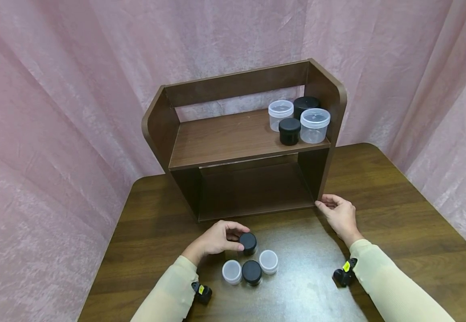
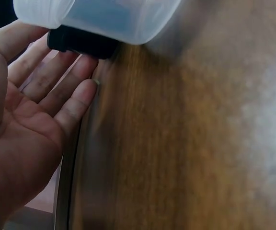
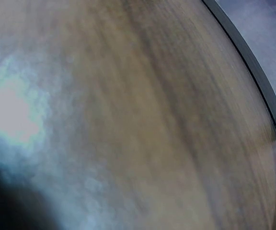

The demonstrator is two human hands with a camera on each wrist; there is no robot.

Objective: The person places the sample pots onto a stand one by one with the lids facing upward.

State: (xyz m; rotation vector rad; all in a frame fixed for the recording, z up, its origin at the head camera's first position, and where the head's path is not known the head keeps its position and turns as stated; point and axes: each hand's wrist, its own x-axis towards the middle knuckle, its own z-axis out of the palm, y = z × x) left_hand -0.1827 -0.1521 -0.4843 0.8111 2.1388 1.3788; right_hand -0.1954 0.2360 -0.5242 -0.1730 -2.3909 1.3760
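Note:
My left hand is at a small black-lidded jar, thumb and forefinger pinching its lid from two sides. In the left wrist view, its other fingers reach under a translucent jar close to the camera, beside a black lid. Close in front stand another black-lidded jar and two white-lidded jars. At the lower right corner of a brown wooden shelf, my right hand grips the side panel's edge between thumb and fingers. The right wrist view barely shows that hand.
On the shelf's upper board, at the right, stand two clear jars, a small black jar and a larger black-lidded one. The shelf stands on a wooden table, with pink curtains behind.

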